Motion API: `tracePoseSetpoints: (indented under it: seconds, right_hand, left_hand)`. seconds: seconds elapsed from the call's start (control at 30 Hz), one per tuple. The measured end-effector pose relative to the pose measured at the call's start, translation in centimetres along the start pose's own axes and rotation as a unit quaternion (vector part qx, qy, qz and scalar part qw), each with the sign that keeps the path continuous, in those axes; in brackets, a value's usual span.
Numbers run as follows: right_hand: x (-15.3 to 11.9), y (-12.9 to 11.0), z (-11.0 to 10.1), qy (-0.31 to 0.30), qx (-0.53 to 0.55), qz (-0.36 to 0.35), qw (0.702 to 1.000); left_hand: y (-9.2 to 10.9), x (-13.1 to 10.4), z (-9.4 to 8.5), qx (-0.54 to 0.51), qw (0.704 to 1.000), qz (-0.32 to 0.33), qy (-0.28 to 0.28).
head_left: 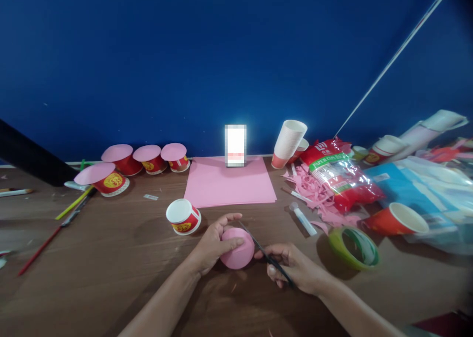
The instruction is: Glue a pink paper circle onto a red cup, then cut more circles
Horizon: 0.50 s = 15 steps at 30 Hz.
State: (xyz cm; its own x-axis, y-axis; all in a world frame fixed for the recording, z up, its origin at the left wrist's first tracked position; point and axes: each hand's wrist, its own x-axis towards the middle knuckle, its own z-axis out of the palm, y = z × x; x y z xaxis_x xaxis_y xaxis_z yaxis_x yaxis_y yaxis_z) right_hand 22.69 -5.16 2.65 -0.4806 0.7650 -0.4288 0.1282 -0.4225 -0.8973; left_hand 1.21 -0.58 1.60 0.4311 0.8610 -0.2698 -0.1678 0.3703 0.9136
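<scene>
Between thumb and fingers, my left hand (pixel 218 243) holds a round piece of pink paper (pixel 238 255). My right hand (pixel 288 265) grips a pair of scissors (pixel 268 258) by the handles, the dark blades pointing up and left along the paper's right edge. Just beyond my left hand stands a short red and white paper cup (pixel 184 218), its open top facing up. A stack of pink paper sheets (pixel 229 184) lies flat farther back, near the wall.
Several red cups topped with pink discs (pixel 117 153) stand at the back left. A tall stack of white cups (pixel 289 142), a red cup package (pixel 340 174), pink scraps (pixel 314 191), a glue stick (pixel 303 219), a tape roll (pixel 354 248) and a tipped cup (pixel 399 219) occupy the right.
</scene>
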Motion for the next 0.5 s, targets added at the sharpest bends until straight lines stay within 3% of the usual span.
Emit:
tracePoseSetpoints:
  seconds: [0.5]
  right_hand:
    - [-0.03,-0.03,-0.04,-0.002,-0.003,0.009,1.000]
  left_hand:
    - [0.10,0.02,0.02,0.001,1.000,-0.001,0.003]
